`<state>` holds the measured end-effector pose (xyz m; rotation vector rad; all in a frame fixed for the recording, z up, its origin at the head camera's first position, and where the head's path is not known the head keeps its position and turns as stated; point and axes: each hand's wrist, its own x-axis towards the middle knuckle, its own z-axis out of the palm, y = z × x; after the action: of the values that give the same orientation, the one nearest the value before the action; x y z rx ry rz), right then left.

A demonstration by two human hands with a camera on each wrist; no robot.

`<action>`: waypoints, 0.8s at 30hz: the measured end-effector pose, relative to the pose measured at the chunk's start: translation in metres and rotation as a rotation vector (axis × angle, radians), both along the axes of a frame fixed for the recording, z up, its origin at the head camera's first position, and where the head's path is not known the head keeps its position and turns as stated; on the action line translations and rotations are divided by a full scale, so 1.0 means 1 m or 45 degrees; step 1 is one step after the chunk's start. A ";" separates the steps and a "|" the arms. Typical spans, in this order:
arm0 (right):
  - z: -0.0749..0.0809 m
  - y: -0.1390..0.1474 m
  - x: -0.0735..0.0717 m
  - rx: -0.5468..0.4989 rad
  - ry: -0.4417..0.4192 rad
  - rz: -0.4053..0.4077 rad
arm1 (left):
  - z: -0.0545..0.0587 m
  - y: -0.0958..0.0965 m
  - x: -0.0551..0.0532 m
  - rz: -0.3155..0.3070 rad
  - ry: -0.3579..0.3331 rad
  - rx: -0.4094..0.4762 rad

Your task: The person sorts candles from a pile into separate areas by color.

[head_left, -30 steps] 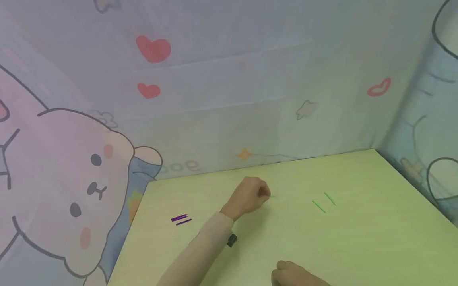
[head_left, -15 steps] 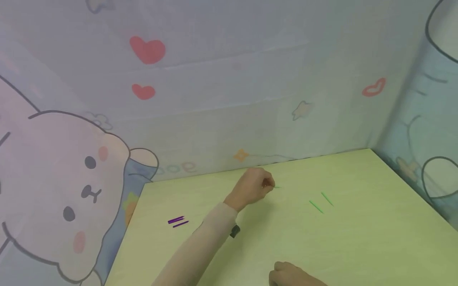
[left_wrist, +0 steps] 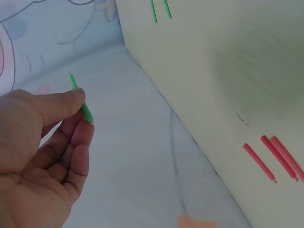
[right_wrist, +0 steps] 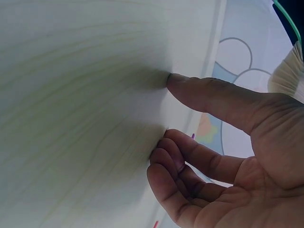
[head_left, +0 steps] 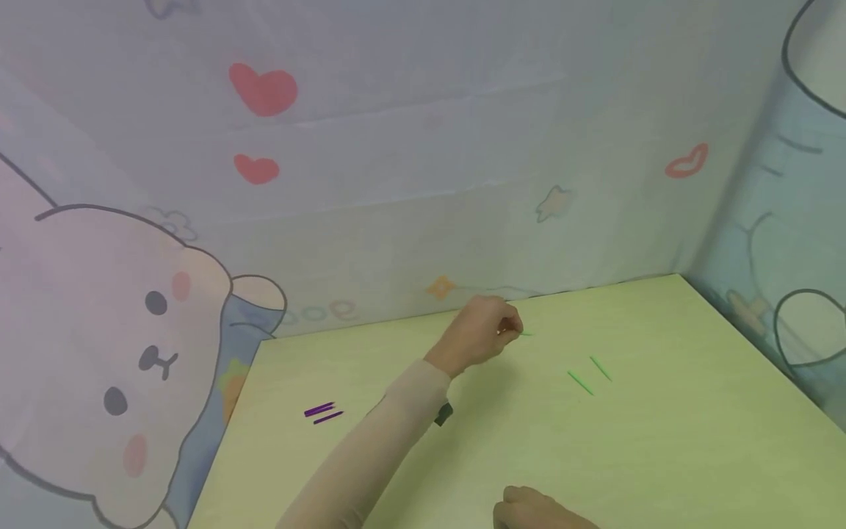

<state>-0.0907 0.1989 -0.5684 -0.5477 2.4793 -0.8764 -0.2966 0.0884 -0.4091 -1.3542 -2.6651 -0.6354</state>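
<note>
Between thumb and fingers, my left hand (head_left: 477, 334) pinches a short, thin green stick (left_wrist: 80, 99) with a narrow pointed tip. Its exact kind is hard to tell. The hand is over the far part of the table, left of two similar green sticks (head_left: 590, 375). Several red sticks (left_wrist: 259, 161) lie on the table in the left wrist view; they are not visible in the head view. My right hand (right_wrist: 218, 152) rests at the near side, fingertips at the tabletop, fingers loosely bent and thumb apart, with nothing held.
Purple sticks (head_left: 320, 412) lie together on the left part of the pale yellow-green table (head_left: 661, 441). A printed cloth wall (head_left: 396, 147) with hearts and a cartoon animal rises along the far edge; cloth also borders the left and right sides.
My left hand has moved farther away and to the right, carrying the green stick. The right hand stays nearly in place, and the head view has shifted slightly.
</note>
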 end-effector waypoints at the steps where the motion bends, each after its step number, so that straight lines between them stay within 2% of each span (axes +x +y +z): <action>1: -0.008 0.002 -0.002 0.005 -0.001 0.007 | 0.002 0.002 0.000 -0.011 0.008 -0.005; 4: -0.027 0.007 -0.008 -0.004 0.014 0.036 | 0.006 0.009 -0.001 -0.026 0.021 -0.023; 7: -0.034 0.011 -0.011 -0.022 0.046 0.069 | 0.008 0.016 -0.002 -0.036 0.024 -0.043; 17: -0.033 0.014 -0.010 -0.098 0.128 0.129 | 0.012 0.037 -0.004 -0.094 0.096 -0.138; 21: -0.031 0.012 -0.009 -0.118 0.168 0.139 | 0.016 0.043 -0.002 -0.100 0.087 -0.157; 24: -0.023 0.010 -0.006 -0.110 0.152 0.125 | 0.019 0.047 0.000 -0.099 0.073 -0.157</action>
<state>-0.0967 0.2090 -0.5916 -0.7655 2.5046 -0.9405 -0.2965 0.1356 -0.3904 -1.4899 -2.6569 -0.4383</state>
